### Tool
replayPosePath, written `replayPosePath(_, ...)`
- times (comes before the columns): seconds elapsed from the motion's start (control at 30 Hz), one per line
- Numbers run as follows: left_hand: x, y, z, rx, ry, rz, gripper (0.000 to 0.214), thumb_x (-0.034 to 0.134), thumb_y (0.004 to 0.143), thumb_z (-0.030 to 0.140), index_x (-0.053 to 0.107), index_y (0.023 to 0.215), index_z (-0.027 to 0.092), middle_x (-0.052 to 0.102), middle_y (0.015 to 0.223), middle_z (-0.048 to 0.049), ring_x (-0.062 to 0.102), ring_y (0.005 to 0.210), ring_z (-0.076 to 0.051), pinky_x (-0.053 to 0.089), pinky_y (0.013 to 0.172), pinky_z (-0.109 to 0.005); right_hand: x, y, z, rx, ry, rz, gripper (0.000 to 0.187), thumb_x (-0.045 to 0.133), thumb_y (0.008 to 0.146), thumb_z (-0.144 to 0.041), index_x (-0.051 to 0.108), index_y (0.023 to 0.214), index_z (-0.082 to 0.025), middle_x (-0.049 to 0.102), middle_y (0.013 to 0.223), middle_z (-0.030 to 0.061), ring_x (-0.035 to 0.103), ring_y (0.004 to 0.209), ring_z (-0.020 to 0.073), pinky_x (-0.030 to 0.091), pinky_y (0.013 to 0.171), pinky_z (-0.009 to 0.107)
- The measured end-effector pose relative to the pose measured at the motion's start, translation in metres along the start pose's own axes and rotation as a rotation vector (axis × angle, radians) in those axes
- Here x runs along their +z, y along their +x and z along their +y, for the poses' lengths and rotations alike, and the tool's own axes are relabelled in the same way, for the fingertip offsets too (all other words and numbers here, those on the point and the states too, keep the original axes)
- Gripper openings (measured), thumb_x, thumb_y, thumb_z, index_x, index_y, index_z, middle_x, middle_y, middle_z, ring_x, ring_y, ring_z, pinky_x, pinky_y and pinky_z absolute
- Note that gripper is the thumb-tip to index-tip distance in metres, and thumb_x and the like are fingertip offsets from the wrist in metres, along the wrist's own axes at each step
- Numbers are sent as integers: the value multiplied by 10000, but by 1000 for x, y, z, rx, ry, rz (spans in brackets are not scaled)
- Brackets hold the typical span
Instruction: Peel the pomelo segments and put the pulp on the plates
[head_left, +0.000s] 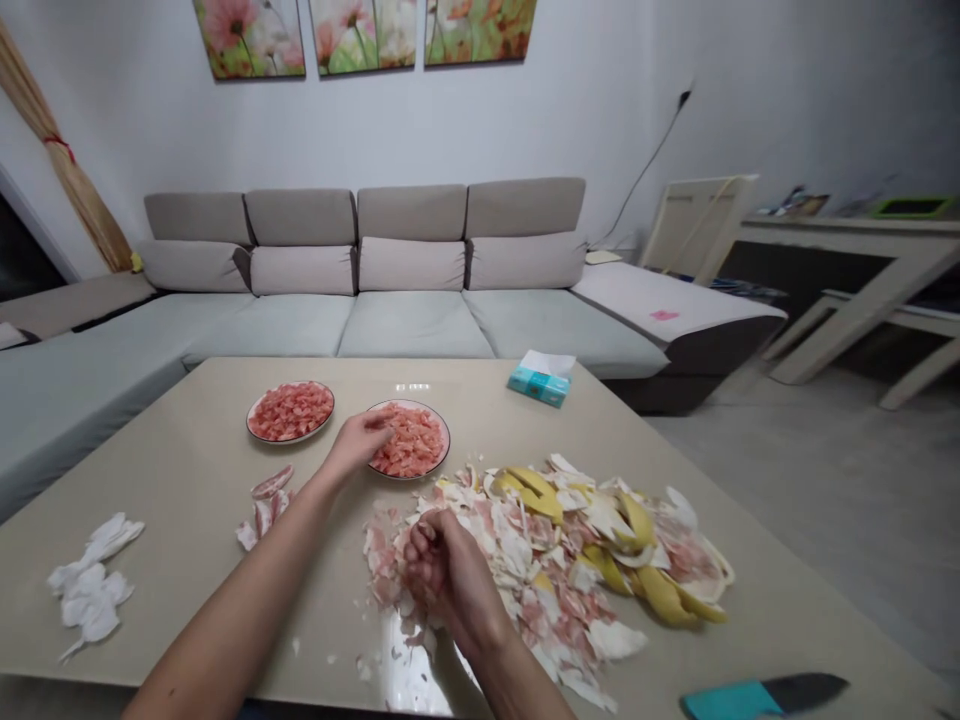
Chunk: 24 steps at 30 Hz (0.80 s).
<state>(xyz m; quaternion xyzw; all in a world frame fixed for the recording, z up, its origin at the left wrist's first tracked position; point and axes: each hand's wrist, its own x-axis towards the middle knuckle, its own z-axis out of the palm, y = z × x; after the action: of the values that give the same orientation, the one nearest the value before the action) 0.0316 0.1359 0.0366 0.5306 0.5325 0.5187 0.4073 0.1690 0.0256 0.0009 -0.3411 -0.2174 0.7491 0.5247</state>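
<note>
My left hand (361,442) reaches over the left rim of a plate of pink pomelo pulp pieces (414,442). Its fingers are stretched toward the pulp with the thumb a little apart, and no piece shows clearly between them. My right hand (448,565) is curled closed, palm turned up, over the left part of a heap of pomelo peel and membrane (517,540). Whatever lies inside its fingers is hidden. Several unpeeled pomelo segments (268,510) lie just left of my left forearm. Farther left stands a second plate of pomelo pulp (291,411).
Crumpled white tissues (94,585) lie at the table's left. A knife with a turquoise handle (731,701) rests near the front right edge. A blue tissue pack (541,380) sits at the back right. Beyond the table (180,470) is a grey sofa (412,322).
</note>
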Motion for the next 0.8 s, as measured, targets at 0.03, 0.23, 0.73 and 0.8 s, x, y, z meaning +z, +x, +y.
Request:
replayPosePath(0.03, 4, 7, 0, 6, 16, 11, 336, 774, 618, 299, 736, 892, 109, 664, 636, -38, 480, 506, -109, 339, 479, -221, -1, 1, -1, 4, 30, 17, 212, 598, 705, -291, 450, 583, -201, 508, 541, -47, 574, 516, 97, 481, 528, 188)
replayPosePath(0.23, -9, -34, -1, 41, 119, 22, 312, 689, 721, 380, 739, 921, 147, 722, 804, -80, 527, 553, -135, 381, 520, -241, -7, 3, -6, 75, 239, -2, 155, 613, 708, -233, 490, 617, -206, 745, 901, 118, 699, 979, 218, 499, 937, 311)
replayPosePath(0.73, -24, -145, -25, 110, 225, 11, 108, 660, 808, 288, 742, 850, 231, 719, 853, -45, 581, 678, -168, 407, 602, -245, 18, -15, 16, -11, 62, -180, 184, 619, 801, -368, 617, 793, -185, 685, 1180, 121, 596, 1157, 253, 438, 998, 382)
replayPosePath(0.8, -32, -141, -29, -14, 96, 6, 153, 688, 784, 338, 739, 845, 207, 727, 852, -57, 571, 634, -154, 388, 549, -235, 14, -13, 10, -54, -94, -169, 202, 613, 818, -390, 612, 790, -190, 633, 1263, 113, 622, 1101, 255, 455, 969, 403)
